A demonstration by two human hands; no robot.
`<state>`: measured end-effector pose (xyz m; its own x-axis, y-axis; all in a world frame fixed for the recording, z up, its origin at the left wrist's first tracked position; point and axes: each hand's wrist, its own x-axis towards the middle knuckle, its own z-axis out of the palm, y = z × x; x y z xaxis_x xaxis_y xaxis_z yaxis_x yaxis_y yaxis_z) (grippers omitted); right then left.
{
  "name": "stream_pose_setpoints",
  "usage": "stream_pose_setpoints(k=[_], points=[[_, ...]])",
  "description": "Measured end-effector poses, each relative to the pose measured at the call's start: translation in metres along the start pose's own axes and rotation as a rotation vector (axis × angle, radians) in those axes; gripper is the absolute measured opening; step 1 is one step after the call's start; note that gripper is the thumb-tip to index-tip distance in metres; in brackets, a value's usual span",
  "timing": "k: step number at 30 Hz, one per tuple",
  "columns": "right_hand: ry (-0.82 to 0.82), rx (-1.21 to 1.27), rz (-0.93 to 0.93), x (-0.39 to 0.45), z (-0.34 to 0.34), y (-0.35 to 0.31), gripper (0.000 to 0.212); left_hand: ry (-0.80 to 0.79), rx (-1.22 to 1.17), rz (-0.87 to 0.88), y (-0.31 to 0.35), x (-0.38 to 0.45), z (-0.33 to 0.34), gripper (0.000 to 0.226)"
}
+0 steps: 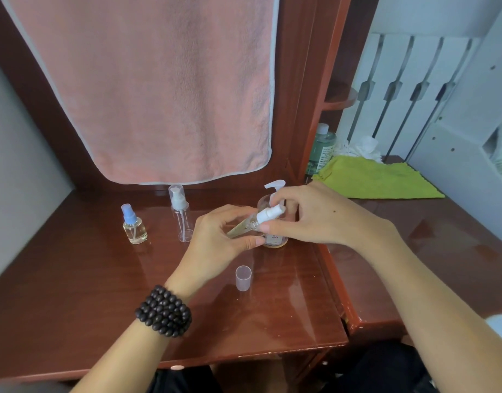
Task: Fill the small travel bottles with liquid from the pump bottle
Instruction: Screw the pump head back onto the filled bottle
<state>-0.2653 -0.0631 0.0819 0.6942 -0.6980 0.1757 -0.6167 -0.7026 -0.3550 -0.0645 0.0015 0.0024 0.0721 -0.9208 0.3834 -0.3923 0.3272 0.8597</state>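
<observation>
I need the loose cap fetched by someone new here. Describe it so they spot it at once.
Start at the reddish wooden desk below the hanging pink towel. Near its front, below both hands, the clear cap stands alone and upright. Unlike the bottles behind it, it is a short, empty cylinder with no sprayer.

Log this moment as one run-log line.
left hand: grips small spray bottle, tilted | right hand: pinches its white sprayer top | clear cap: on desk | pump bottle: behind hands

Hands hide most of the pump bottle (275, 239); its label is unreadable.
</observation>
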Motion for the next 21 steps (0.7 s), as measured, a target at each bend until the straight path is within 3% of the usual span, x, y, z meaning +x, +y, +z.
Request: stream_pose_setpoints(k=[1, 3, 7, 11, 15, 19, 21], points=[[-0.031, 0.056, -0.011, -0.001, -0.001, 0.001, 0.026, 0.002, -0.002, -0.004, 0.000, 0.000, 0.000, 0.044], [-0.060, 0.117, -0.077, 0.000, 0.000, 0.003, 0.030, 0.003, -0.004, -0.007, 0.000, 0.001, -0.001, 0.046], [0.011, 0.147, -0.072, 0.003, 0.004, -0.001, 0.008, -0.005, -0.033, 0.003, 0.001, 0.001, -0.001, 0.046], [0.074, 0.048, -0.049, 0.004, 0.013, 0.001, 0.049, -0.010, -0.018, 0.005, 0.002, 0.000, -0.001, 0.046], [0.086, 0.162, -0.054, 0.000, 0.009, 0.001, 0.014, -0.006, -0.021, 0.001, 0.003, 0.002, -0.004, 0.045], [0.093, 0.242, -0.068, 0.002, 0.010, 0.001, 0.011, -0.006, -0.023, 0.010, 0.005, 0.001, -0.004, 0.045], [0.138, 0.231, -0.037, 0.003, 0.016, 0.001, 0.019, 0.027, -0.020, 0.035, 0.007, 0.002, -0.004, 0.047]])
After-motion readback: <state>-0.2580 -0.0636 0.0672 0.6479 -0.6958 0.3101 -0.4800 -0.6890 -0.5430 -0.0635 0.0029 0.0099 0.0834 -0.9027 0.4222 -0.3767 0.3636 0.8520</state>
